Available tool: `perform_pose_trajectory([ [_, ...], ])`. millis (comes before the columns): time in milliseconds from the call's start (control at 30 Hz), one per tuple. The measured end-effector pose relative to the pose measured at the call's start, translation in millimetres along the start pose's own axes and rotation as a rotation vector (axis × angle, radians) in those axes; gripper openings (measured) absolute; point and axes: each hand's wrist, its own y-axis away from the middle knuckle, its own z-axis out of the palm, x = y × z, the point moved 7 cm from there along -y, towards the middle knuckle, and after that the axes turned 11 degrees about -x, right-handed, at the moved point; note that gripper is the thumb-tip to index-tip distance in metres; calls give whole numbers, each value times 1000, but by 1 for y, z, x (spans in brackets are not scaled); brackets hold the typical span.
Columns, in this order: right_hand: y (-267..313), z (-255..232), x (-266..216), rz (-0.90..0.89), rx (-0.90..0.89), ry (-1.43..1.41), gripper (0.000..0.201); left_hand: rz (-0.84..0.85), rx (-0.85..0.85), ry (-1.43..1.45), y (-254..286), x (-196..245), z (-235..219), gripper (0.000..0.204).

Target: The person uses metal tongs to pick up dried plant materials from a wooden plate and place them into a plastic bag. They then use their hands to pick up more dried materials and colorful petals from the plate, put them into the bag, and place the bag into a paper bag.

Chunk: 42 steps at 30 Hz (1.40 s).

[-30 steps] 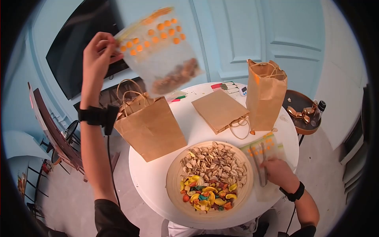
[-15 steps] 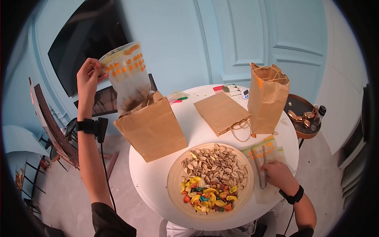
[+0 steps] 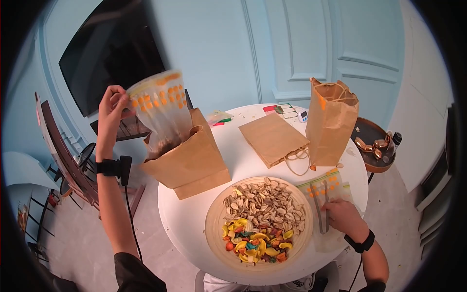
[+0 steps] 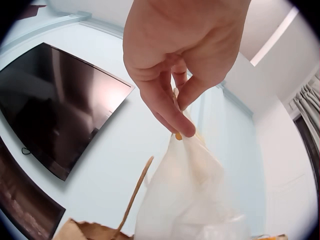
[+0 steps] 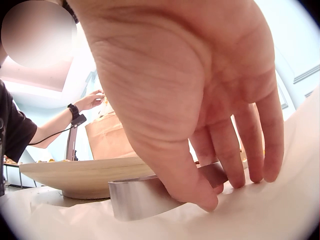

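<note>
My left hand (image 3: 113, 108) pinches the top corner of a clear zip bag (image 3: 163, 100) with orange dots. Its lower part, with brownish contents, is inside the mouth of a standing brown paper bag (image 3: 202, 168), whose front hides the bottom. In the left wrist view, thumb and fingertips meet on the zip bag's gathered edge. At the right of the table, my right hand (image 3: 346, 220) holds metal tongs (image 5: 142, 200) between thumb and fingers, low over flat dotted zip bags (image 3: 334, 180). A round wooden plate (image 3: 212, 228) beside it carries tan dried pods and colourful dried pieces.
Another paper bag (image 3: 331, 126) stands at the right back, and a folded one (image 3: 272, 136) lies next to it. A small timer (image 3: 302, 116) and red-and-green packaging (image 3: 284, 110) are at the far edge. A side table (image 3: 377, 167) holds a balloon-dog figure (image 3: 372, 147).
My left hand has lowered the zip bag from high in the air into the left paper bag, whose mouth now gapes and leans. My right hand and the tongs have stayed in place.
</note>
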Motion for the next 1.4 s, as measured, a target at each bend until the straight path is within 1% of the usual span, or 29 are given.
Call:
perform_pose_trajectory([
  [67, -1, 0, 2, 18, -46, -6, 35, -32, -55, -53, 4, 2, 10, 8],
  [100, -1, 0, 1, 15, -55, -8, 35, -19, -104, -92, 4, -2, 14, 8],
  [200, -2, -3, -2, 8, -79, -3, 36, -59, -135, -103, 6, -14, 26, 7],
  [233, -2, -4, -3, 7, -87, 3, 36, -86, -126, -106, 8, -12, 33, 4],
  [333, -4, -2, -3, 16, -97, 24, 36, 47, -80, 17, 6, -15, 40, 7],
  [367, -4, -3, -4, 17, -98, 26, 35, 56, -40, 51, 8, -15, 40, 11],
  [467, -4, -3, -4, 19, -92, 25, 35, 136, 30, 149, 1, -26, 39, 13],
  [500, -3, -2, -4, 18, -85, 26, 35, 126, 8, 167, 0, -28, 46, 15],
  [533, -3, -1, -3, 16, -77, 26, 35, 121, -106, 205, 0, -31, 57, 12],
  [600, -4, 1, -2, -1, -56, 28, 34, -68, -322, 71, 6, -36, 77, 5],
  [700, -1, 2, 1, -17, -27, 16, 35, 56, -423, -667, 29, -12, 84, 21],
  [800, -2, 0, -2, 9, -50, 20, 35, 118, -531, -715, 76, 11, 105, 44],
  [867, -1, 0, -3, 16, -58, 24, 36, 131, -643, -917, 100, 4, 126, 58],
  [900, -2, 0, -3, 8, -47, 23, 36, 140, -614, -943, 107, 10, 133, 39],
  [933, -1, -1, -2, 2, -35, 22, 36, 120, -612, -908, 106, -1, 131, 32],
  [967, -1, -1, -2, 6, -35, 17, 36, 102, -611, -871, 103, -21, 128, 25],
  [1000, -1, -2, -3, 11, -36, 11, 36, 85, -610, -834, 96, -23, 128, 18],
  [1033, 0, -1, -3, 16, -37, 6, 36, -88, -611, -809, 87, -25, 125, 10],
  [1133, 3, -8, -9, -73, 84, 0, 32, -17, -492, -658, 63, -27, 112, 10],
  [1167, 2, -5, -6, -52, 51, -7, 33, -25, -491, -557, 54, -27, 107, 11],
  [1233, 0, 1, 0, -10, -17, -21, 36, -247, -534, -409, 26, -47, 89, 18],
  [1267, 1, 1, 0, -13, -15, -22, 36, -368, -558, -322, 11, -57, 81, 20],
  [1333, 0, -2, -2, -25, -14, -21, 35, -303, -578, -438, -16, -65, 76, 23],
  [1367, 0, -2, -2, -8, -25, -34, 35, -284, -630, -570, -23, -89, 73, 31],
  [1400, 0, -2, -2, 11, -33, -46, 35, -314, -636, -491, -21, -91, 76, 35],
])
